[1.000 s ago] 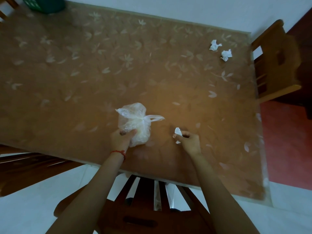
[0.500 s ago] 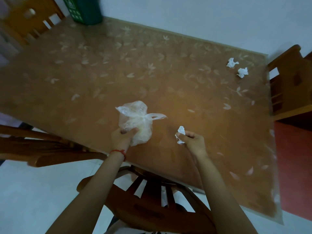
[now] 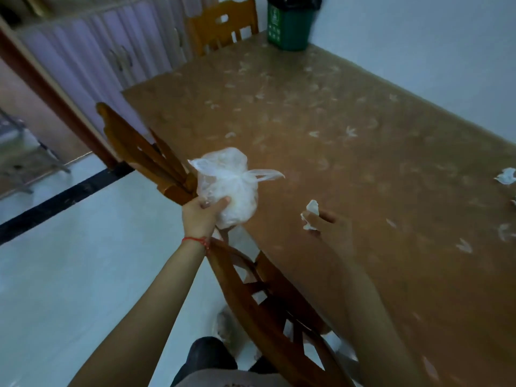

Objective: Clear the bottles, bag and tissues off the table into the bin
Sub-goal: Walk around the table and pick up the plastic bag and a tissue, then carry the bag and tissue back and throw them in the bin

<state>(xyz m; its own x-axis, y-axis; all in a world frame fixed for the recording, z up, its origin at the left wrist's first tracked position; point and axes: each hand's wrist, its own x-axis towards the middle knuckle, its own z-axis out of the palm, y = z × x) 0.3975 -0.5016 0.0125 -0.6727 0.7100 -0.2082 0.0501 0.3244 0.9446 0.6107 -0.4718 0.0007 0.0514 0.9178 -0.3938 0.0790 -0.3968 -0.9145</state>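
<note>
Gripping the knotted bag (image 3: 227, 188) above the table (image 3: 349, 141) edge, the left hand (image 3: 201, 215) clears two chair backs (image 3: 156, 160); the right hand (image 3: 331, 227) apparently pinches a tissue (image 3: 310, 213). The bin (image 3: 290, 23) stands on the far corner.

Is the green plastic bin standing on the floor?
No, the green plastic bin stands on the far corner of the brown patterned table.

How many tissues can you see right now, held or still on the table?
2 for sure: one tissue pinched in the right hand, one crumpled tissue on the table at the frame's right edge. More may lie beyond that edge.
</note>
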